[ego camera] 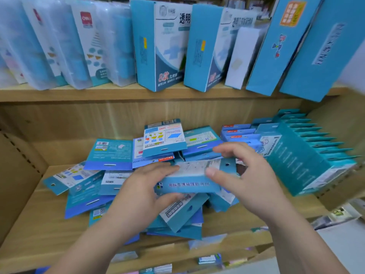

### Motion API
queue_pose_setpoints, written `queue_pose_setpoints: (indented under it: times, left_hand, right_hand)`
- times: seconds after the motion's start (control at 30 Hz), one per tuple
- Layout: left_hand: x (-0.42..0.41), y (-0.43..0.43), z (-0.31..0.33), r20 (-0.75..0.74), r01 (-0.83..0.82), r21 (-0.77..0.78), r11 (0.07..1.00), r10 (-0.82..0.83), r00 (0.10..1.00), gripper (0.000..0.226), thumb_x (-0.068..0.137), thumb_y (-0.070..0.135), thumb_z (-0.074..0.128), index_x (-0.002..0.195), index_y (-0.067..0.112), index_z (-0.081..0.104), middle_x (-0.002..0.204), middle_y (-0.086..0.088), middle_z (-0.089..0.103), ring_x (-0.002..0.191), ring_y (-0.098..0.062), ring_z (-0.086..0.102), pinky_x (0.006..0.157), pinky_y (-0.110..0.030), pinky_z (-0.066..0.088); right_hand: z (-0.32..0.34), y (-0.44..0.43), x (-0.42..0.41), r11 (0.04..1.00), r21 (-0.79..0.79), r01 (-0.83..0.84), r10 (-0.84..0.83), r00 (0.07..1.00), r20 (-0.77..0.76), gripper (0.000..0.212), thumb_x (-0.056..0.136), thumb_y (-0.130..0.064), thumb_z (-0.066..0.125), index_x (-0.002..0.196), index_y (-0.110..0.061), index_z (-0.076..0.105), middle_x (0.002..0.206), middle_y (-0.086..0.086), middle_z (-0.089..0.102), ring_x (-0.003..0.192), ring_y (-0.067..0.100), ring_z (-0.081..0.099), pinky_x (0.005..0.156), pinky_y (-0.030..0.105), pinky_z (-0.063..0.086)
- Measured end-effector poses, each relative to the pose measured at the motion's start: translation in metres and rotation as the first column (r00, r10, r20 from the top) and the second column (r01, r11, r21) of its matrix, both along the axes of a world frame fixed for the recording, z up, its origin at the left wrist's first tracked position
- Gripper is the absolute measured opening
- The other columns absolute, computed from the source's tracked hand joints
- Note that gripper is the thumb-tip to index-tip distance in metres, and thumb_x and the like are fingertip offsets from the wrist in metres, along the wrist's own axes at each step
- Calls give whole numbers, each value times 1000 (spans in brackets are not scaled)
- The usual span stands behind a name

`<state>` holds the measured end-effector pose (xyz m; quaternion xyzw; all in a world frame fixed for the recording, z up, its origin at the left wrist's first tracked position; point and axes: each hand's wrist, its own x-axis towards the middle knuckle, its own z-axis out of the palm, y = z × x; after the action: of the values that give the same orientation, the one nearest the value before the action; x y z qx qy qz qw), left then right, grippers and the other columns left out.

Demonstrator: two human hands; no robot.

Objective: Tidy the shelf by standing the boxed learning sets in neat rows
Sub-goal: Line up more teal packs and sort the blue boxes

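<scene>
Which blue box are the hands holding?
The box above the middle of the pile, gripped between left hand and right hand. The others lie loose in the pile or stand in the right-side row.

The left hand [142, 194] and the right hand [250, 175] grip a flat blue cardboard box [189, 184] by its ends, above a pile of blue boxes [110, 155] on the lower wooden shelf [39, 224]; a row of teal boxes [308, 155] stands at the right; tall blue cartons [158, 46] and clear plastic cases [59, 46] lean on the upper shelf [79, 93].
</scene>
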<state>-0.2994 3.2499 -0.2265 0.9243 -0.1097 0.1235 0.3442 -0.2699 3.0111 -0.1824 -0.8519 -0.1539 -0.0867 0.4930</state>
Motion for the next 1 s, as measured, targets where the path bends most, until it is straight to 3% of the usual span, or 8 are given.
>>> queue_pose_setpoints:
  times: [0.1, 0.23, 0.3, 0.43, 0.57, 0.7, 0.8, 1.0]
  left_hand:
    - [3, -21, 9, -59, -48, -205, 978, 37, 998, 38, 72, 64, 67, 108, 51, 64, 109, 32, 66, 107, 8, 59, 92, -11, 43]
    - [15, -56, 23, -208, -44, -484, 874, -66, 976, 31, 85, 46, 68, 112, 30, 70, 109, 10, 74, 101, -13, 69, 91, -45, 54]
    - [21, -79, 30, -217, -20, -549, 835, -119, 969, 27, 89, 39, 67, 110, 23, 70, 107, 4, 75, 100, -17, 71, 89, -44, 56]
    - [35, -130, 30, -288, 35, -550, 834, -229, 930, 27, 91, 36, 67, 106, 15, 70, 97, 3, 77, 89, -13, 72, 76, -28, 56]
    - [57, -174, 24, -224, 34, -398, 917, -133, 966, 43, 74, 59, 70, 108, 33, 71, 101, 5, 75, 91, -21, 70, 84, -44, 56]
    - [87, -221, 19, -201, 49, -466, 883, -160, 966, 44, 77, 44, 75, 119, 38, 64, 99, -2, 73, 83, -38, 62, 75, -47, 54]
    - [113, -248, 15, -257, 57, -488, 871, -205, 944, 33, 88, 16, 74, 114, 33, 63, 101, -3, 75, 74, -16, 67, 71, -32, 53]
    - [156, -275, -7, -355, 31, -352, 935, -164, 921, 25, 77, 27, 78, 90, 34, 59, 94, -3, 75, 81, -20, 71, 75, -42, 56]
  right_hand:
    - [6, -22, 10, 967, 254, -13, 27, 998, -49, 55, 64, -59, 74, 114, -38, 65, 116, -14, 64, 113, 7, 60, 82, 18, 53]
    - [-4, -43, 23, 917, 395, 46, 11, 990, -143, 61, 74, -46, 75, 130, -35, 55, 116, -13, 67, 106, 7, 66, 83, 28, 56]
    - [-11, -55, 27, 911, 411, 22, 49, 985, -163, 50, 80, -44, 78, 124, -29, 61, 112, -9, 72, 101, 11, 70, 87, 41, 58]
    - [-19, -89, 36, 872, 490, 2, 82, 985, -150, 40, 77, -34, 72, 113, -17, 67, 106, -8, 77, 98, 9, 72, 81, 28, 57]
    - [-30, -136, 49, 900, 436, 18, 44, 990, -132, 34, 81, -31, 73, 113, -22, 64, 105, -11, 76, 95, 7, 72, 79, 28, 58]
    - [-54, -179, 61, 944, 329, 33, 21, 987, -160, 30, 89, -22, 73, 116, -28, 61, 106, -14, 74, 97, 7, 71, 84, 38, 59]
    - [-75, -199, 69, 952, 297, 81, -21, 980, -198, 28, 89, -24, 74, 113, -31, 61, 103, -16, 74, 94, 6, 71, 84, 43, 58]
    - [-110, -210, 79, 941, 247, 230, -180, 961, -212, 45, 89, -48, 63, 131, -39, 52, 119, -16, 68, 110, 5, 65, 93, 42, 54]
